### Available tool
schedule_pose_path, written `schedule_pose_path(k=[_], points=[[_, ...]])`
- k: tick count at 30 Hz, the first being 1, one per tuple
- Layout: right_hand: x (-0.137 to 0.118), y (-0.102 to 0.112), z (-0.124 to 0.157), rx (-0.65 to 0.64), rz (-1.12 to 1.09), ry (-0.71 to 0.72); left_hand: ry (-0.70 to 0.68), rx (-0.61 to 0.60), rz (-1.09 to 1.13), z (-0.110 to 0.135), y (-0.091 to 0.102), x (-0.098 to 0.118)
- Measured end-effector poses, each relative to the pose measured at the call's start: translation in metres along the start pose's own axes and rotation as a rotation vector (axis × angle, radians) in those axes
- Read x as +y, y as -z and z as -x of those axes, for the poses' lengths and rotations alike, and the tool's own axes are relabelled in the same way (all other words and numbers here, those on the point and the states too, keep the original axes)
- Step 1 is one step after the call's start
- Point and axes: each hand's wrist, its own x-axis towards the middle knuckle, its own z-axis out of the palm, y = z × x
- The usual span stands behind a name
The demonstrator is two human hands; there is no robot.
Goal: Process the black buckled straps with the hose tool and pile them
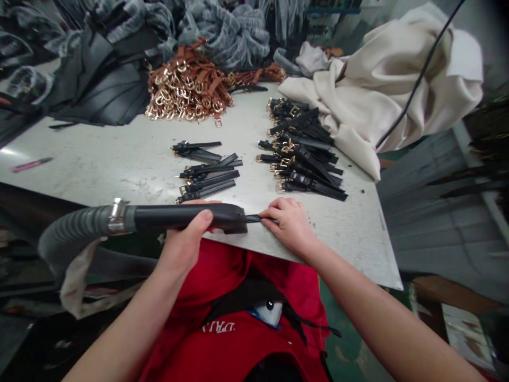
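Note:
My left hand (181,249) is wrapped around a black hose nozzle (226,212), thumb on its near side. A ribbed grey hose (73,223) joins the nozzle's left end at a metal clamp (117,216). At the nozzle's right end, my right hand (290,225) pinches a narrow black strap (253,218), whose left end meets the nozzle's mouth; I cannot tell how far it goes in. Just beyond the nozzle lies a small group of black buckle straps (210,175). Farther right is a larger pile of black buckle straps (306,154) with gold-coloured buckles.
A heap of brown buckle straps (191,85) lies at the back of the pale table (131,143). Cream material (397,79) drapes over the right rear. Black sheets (103,79) are stacked at back left, near a pink-handled tool (32,165). The table's edge runs close beneath my hands.

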Motion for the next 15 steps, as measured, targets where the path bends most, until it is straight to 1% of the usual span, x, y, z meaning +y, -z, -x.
schedule_pose_path(k=[2, 4, 8, 10, 11, 13, 15], points=[[0.000, -0.001, 0.000, 0.001, 0.001, 0.006, -0.013, 0.067, 0.010, 0.000, 0.007, 0.003], [0.001, -0.001, 0.000, 0.003, 0.004, 0.007, -0.017, 0.100, 0.004, 0.002, 0.009, 0.005], [0.001, -0.001, 0.001, 0.005, 0.041, 0.006, 0.035, 0.037, 0.000, 0.006, -0.002, 0.002], [-0.001, 0.001, 0.000, 0.001, 0.087, 0.029, 0.060, 0.039, 0.035, 0.005, -0.002, 0.003], [-0.002, 0.002, -0.001, -0.006, 0.114, 0.048, 0.062, 0.061, 0.057, 0.004, 0.003, 0.006], [-0.006, 0.007, -0.005, -0.042, 0.166, 0.081, 0.035, 0.131, 0.086, 0.003, 0.017, 0.014], [-0.011, 0.013, -0.010, -0.105, 0.193, 0.086, -0.013, 0.179, 0.056, 0.005, 0.033, 0.024]])
